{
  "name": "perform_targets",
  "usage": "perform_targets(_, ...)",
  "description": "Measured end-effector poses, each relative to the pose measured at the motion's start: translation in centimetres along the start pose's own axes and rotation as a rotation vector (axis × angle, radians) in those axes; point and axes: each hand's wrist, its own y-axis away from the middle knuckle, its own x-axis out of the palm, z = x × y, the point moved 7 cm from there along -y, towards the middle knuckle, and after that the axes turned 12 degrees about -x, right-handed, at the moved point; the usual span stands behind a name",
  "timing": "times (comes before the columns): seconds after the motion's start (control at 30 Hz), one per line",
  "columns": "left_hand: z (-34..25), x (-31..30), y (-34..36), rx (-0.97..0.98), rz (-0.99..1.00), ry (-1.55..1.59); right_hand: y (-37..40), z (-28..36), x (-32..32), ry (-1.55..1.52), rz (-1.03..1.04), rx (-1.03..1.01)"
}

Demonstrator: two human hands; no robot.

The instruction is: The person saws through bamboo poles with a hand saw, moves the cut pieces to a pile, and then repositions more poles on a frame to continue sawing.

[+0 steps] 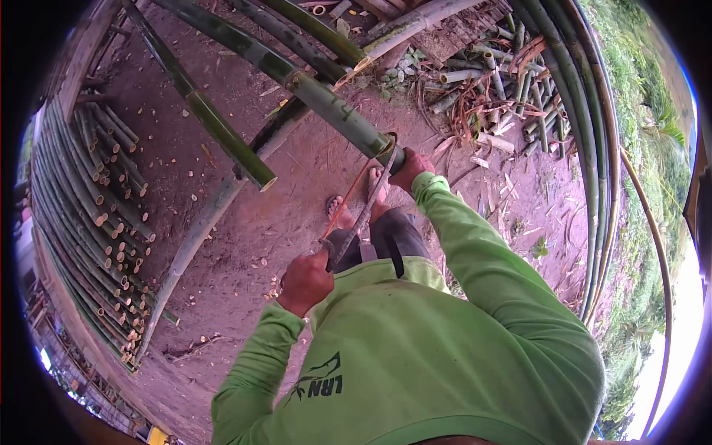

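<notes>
A: Far left?
B: Stack of cut bamboo (pixel 85 174), round ends facing the dirt yard. Next to it, a grey pole (pixel 194 230) slants up from the ground, and a green pole (pixel 211 122) with a cut tip lies across its upper stretch.

A: Left hand?
B: Left hand (pixel 306 280) clenched round the near end of a saw (pixel 366 213), in front of the waist. Handle mostly hidden by the fingers.

A: And the saw itself?
B: Dark frame, thin orange strip alongside. Runs up and away past the sandalled feet (pixel 341 213); its far end loops at the held pole (pixel 334 107), close to that pole's near end. Depth of any cut: cannot tell.

A: The held pole's position?
B: Comes down from the top of the view, crossing the grey pole, dark mark on its side. Near end just ahead of the body.

A: Right hand?
B: Right hand (pixel 412 169) grasping that near end, just beside the saw.

A: Beyond it?
B: Offcut heap (pixel 498 81) with brown peelings, then long curved poles (pixel 591 148), then greenery (pixel 630 70) at the edge.
</notes>
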Motion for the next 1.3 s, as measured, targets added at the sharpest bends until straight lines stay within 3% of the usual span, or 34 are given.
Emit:
perform_targets(0.1,-2.9,2.9,-11.2,0.114,-0.129,0.057,0.0,-0.4,0.7,0.028,-0.029,0.010)
perform_targets(0.17,-4.7,4.0,-16.9,-0.012,-0.124,0.049,0.1,-0.3,0.9,0.006,-0.005,-0.067)
perform_targets(0.2,-4.5,3.6,-16.3,-0.010,-0.142,0.072,0.0,-0.3,0.4,0.003,0.010,-0.111)
perform_targets(0.27,-1.7,2.7,-11.4,0.002,-0.138,0.072,0.8,-0.7,-2.1,0.025,-0.057,0.043)
perform_targets(0.4,2.6,-0.6,1.2,0.005,-0.055,0.025,-2.2,-4.4,-5.0,0.064,-0.085,-0.007)
perform_targets(0.53,5.8,-2.9,9.4,-0.025,-0.010,0.091,-2.8,-6.0,-7.5,0.082,-0.095,-0.059)
perform_targets(0.63,6.0,-4.4,13.8,-0.077,-0.107,0.226,-1.8,-4.3,-8.5,0.075,-0.113,-0.073)
perform_targets(0.73,6.6,-5.0,16.4,-0.213,-0.239,0.327,-3.0,0.7,-10.0,0.074,-0.063,-0.108)
perform_targets(0.8,6.2,-5.3,16.9,-0.310,-0.337,0.368,-4.9,6.5,-11.2,0.037,-0.059,-0.240)
perform_targets(0.87,5.9,-5.4,15.6,-0.398,-0.568,0.387,-8.8,17.8,-12.1,0.029,-0.107,-0.399)
perform_targets(0.9,6.3,-5.0,14.9,-0.465,-0.581,0.484,-10.1,21.7,-12.7,0.020,-0.055,-0.377)
perform_targets(0.93,6.6,-4.5,14.2,-0.498,-0.619,0.501,-12.0,25.1,-13.2,-0.067,-0.218,-0.490)
perform_targets(1.03,5.4,-5.6,13.2,-0.568,-0.680,0.650,-12.8,29.8,-16.6,-0.400,-0.400,-0.627)
perform_targets(1.1,5.8,-5.3,13.6,-0.570,-0.714,0.666,-9.7,27.2,-18.1,-0.507,-0.488,-0.776)
perform_targets(1.17,5.7,-5.2,14.0,-0.571,-0.703,0.750,-7.9,18.3,-15.7,-0.404,-0.421,-0.762)
perform_targets(1.23,7.3,-3.1,14.5,-0.595,-0.686,0.876,-4.6,6.7,-11.6,-0.206,-0.263,-0.493)
perform_targets(1.3,7.1,-2.9,14.0,-0.585,-0.709,0.878,-0.9,-6.9,-4.3,-0.016,0.071,-0.105)
